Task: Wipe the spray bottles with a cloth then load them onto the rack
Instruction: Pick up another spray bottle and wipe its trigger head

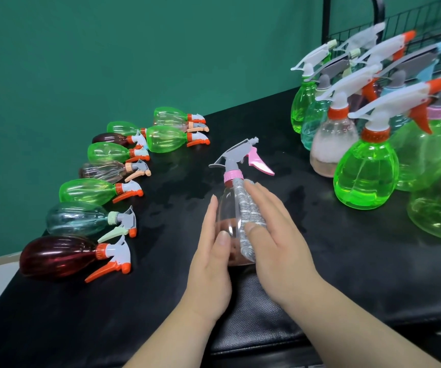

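Clear bottle [227, 208], neck up, gripped in left hand [211, 261]; cloth [246, 208] pressed against it under flat-fingered right hand [275, 235].

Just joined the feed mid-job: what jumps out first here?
In the middle, two hands work a clear bottle with a pink trigger: the left hand holds it, the right hand presses a grey cloth against it. A row of bottles lies flat at the left; upright bottles crowd the right.

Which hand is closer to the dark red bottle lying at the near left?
Left. The left hand is right of the dark red bottle; the right hand lies farther right, beyond the clear bottle.
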